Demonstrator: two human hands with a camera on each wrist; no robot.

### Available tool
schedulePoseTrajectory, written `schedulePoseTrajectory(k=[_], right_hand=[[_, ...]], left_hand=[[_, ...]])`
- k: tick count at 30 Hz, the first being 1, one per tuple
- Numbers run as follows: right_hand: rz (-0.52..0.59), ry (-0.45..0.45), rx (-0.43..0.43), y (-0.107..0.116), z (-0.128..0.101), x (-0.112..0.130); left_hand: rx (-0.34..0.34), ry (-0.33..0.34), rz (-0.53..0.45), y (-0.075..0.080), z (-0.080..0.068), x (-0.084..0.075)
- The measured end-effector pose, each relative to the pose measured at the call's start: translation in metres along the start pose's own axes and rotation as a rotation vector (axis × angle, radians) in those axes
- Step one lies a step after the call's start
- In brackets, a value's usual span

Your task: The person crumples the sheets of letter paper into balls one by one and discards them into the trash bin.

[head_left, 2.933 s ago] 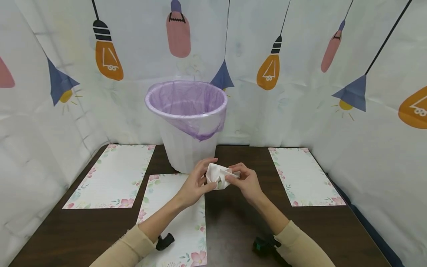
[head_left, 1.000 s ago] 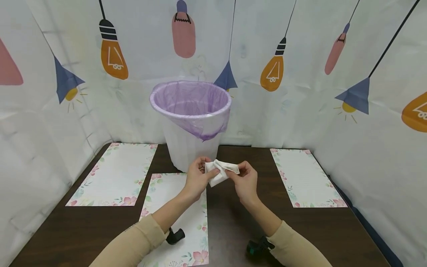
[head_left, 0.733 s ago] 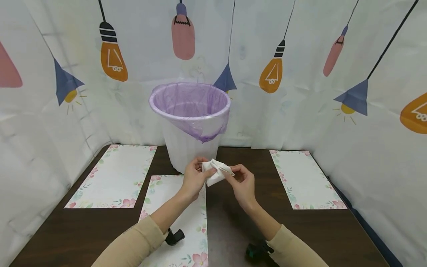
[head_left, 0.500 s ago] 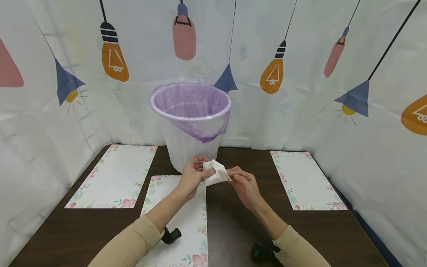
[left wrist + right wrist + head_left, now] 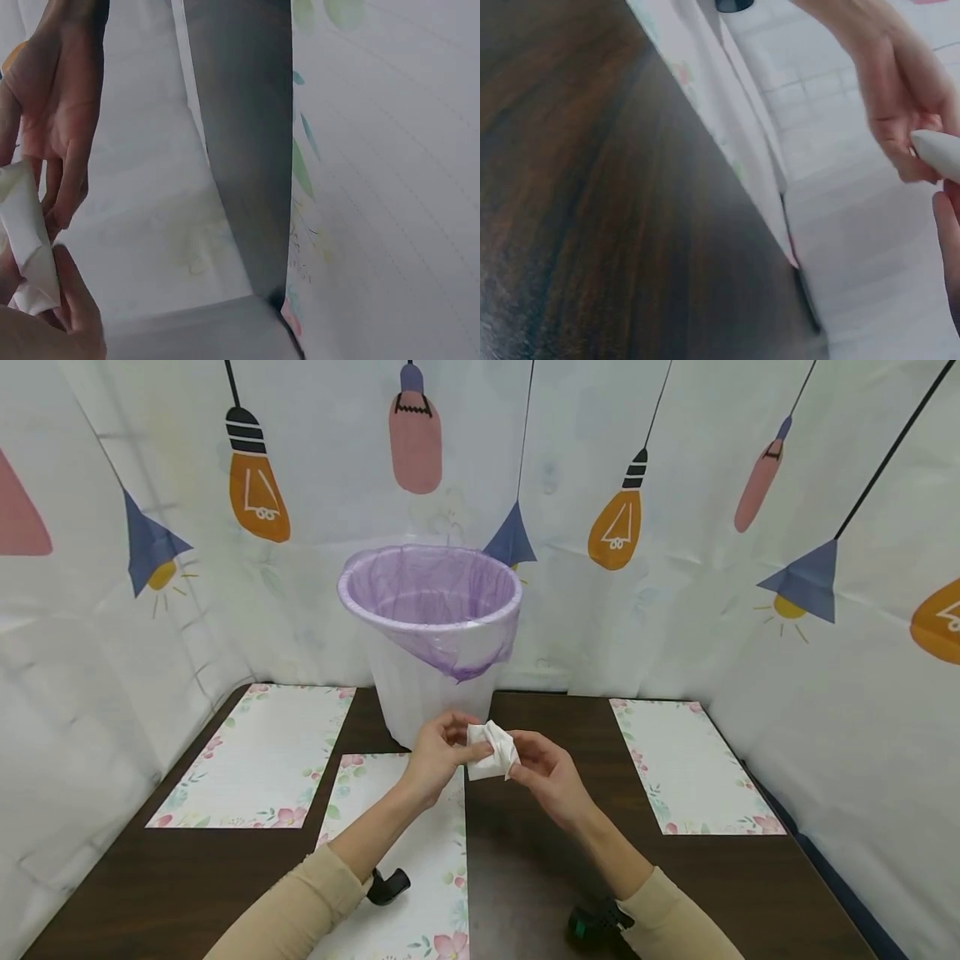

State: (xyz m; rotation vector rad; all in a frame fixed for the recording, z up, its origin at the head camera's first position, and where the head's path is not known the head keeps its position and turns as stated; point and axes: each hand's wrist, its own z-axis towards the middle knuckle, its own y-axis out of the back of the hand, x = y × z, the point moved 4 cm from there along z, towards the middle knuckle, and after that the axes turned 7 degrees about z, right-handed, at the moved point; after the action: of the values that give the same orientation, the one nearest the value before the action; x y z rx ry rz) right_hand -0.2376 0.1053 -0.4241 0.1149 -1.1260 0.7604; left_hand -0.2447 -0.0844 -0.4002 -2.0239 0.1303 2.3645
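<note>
A folded, creased white tissue [image 5: 491,753] is held up between the two hands, above the table in front of the bin. The left hand [image 5: 433,760] pinches its left side, thumb across the near face and fingers behind. At the right edge of the tissue, the right hand [image 5: 551,777] pinches with thumb and bent fingers. The left wrist view has the tissue [image 5: 30,240] at its left border, between the left hand [image 5: 45,330] below and the right hand [image 5: 64,112] above. In the right wrist view only part of the tissue [image 5: 939,154] shows.
A white bin [image 5: 427,693] with a purple liner [image 5: 457,660] stands at the back of the dark table [image 5: 540,860]. Three flower-bordered paper sheets lie there: a left sheet [image 5: 255,760], a middle sheet [image 5: 420,843] under the left forearm, and a right sheet [image 5: 693,768]. A patterned curtain [image 5: 300,610] surrounds the table.
Earlier the tissue's upper right part stretched out as a flap towards the right hand. Now it is folded in, and the tissue looks smaller. The right fingers have shifted along its right edge.
</note>
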Motion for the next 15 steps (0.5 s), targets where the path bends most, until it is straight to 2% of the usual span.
schedulePoseTrajectory(k=[5, 9, 12, 15], right_hand=[[-0.136, 0.050, -0.083, -0.0009, 0.0016, 0.0040], [-0.181, 0.097, -0.150, -0.0026, 0.0012, 0.0043], [-0.199, 0.090, -0.177, -0.0032, 0.0012, 0.0027], [-0.212, 0.068, -0.168, -0.0023, 0.0009, 0.0017]], left_hand=[[-0.037, -0.073, 0.120, -0.0026, -0.0017, -0.0077], [-0.053, -0.135, 0.180, -0.0066, -0.0019, -0.0105], [-0.056, -0.145, 0.195, -0.0071, -0.0013, -0.0078], [-0.034, -0.123, 0.180, -0.0058, -0.0006, -0.0038]])
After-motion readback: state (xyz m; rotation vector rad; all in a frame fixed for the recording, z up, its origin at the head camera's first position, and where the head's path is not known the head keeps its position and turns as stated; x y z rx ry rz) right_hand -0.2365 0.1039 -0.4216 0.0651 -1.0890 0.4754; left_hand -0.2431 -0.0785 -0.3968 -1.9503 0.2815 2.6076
